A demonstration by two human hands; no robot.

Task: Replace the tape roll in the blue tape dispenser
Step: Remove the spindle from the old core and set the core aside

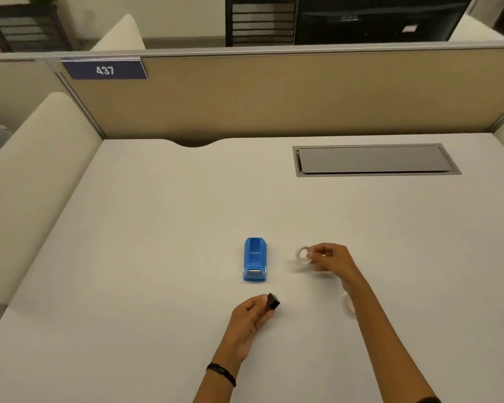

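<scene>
The blue tape dispenser [255, 259] lies on the white desk [157, 228], its roll bay showing no roll inside. My left hand [252, 317], below the dispenser, pinches a small black spool core [273, 301]. My right hand [330, 258], to the right of the dispenser, holds a small clear ring, an empty tape core [303, 254], at its fingertips just above the desk. A second clear tape roll [349, 308] lies on the desk, partly hidden behind my right forearm.
A grey cable hatch [376, 160] is set into the desk at the back right. A tan partition [274, 94] with a "437" sign [104, 70] closes off the far edge. A white divider [35, 181] runs along the left side.
</scene>
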